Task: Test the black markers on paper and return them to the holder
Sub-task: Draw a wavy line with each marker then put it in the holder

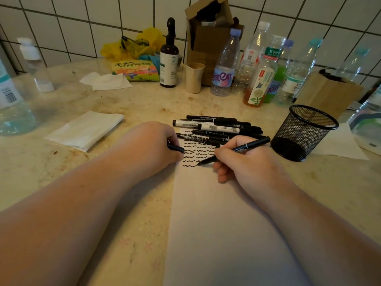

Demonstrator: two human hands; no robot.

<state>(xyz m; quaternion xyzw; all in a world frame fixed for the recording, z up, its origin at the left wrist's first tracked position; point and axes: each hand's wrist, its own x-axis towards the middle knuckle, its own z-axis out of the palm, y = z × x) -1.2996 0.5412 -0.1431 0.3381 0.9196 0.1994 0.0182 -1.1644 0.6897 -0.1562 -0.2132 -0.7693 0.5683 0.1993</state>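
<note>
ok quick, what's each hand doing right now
Left hand: grips a black cap.
Right hand: grips a black marker, tip on the paper.

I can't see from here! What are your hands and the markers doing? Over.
Right hand grips marker, tip on paper. Left hand holds cap. Holder looks empty.

Right hand [245,159] grips marker [235,150], tip on paper [216,213] below squiggles. Left hand [152,145] holds cap [176,148]. Marker pile [218,129] left of holder [303,133].

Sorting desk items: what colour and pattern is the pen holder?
Black wire mesh holder, seen clearly in the head view.
</note>
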